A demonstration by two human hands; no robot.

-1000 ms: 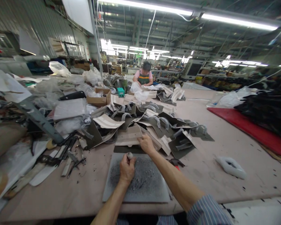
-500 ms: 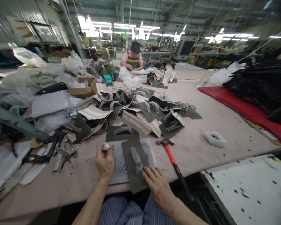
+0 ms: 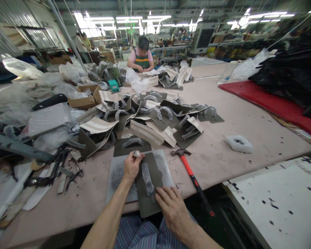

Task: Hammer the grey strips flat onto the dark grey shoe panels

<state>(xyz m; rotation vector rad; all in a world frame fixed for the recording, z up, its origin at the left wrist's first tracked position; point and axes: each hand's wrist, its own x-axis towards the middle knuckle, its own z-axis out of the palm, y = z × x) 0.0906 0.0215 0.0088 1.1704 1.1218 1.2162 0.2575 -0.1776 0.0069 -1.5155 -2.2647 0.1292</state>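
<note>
A dark grey-green panel (image 3: 155, 169) lies on a pale, speckled board (image 3: 116, 173) at the table's front edge, its near end jutting past that edge. On the panel is a handle wrapped in clear plastic (image 3: 147, 181). My left hand (image 3: 131, 167) is closed round a small tool with a whitish rounded end (image 3: 136, 154), over the panel's far left corner; the tool's lower part is hidden. The fingers of my right hand (image 3: 172, 207) lie stretched out on the panel's near right edge. To the right rests a claw hammer (image 3: 189, 169) with a red and black handle.
Behind the board is a heap of similar panels (image 3: 147, 131) with wrapped handles. Loose tools (image 3: 62, 173) and plastic bags crowd the left. A white wrapped bundle (image 3: 238, 144) and a red sheet (image 3: 269, 103) are at right. Across the table sits a person (image 3: 142, 58).
My left hand has moved right with the small tool, from beside the panel to over its far left corner. My right hand stays on the panel. The view has shifted slightly.
</note>
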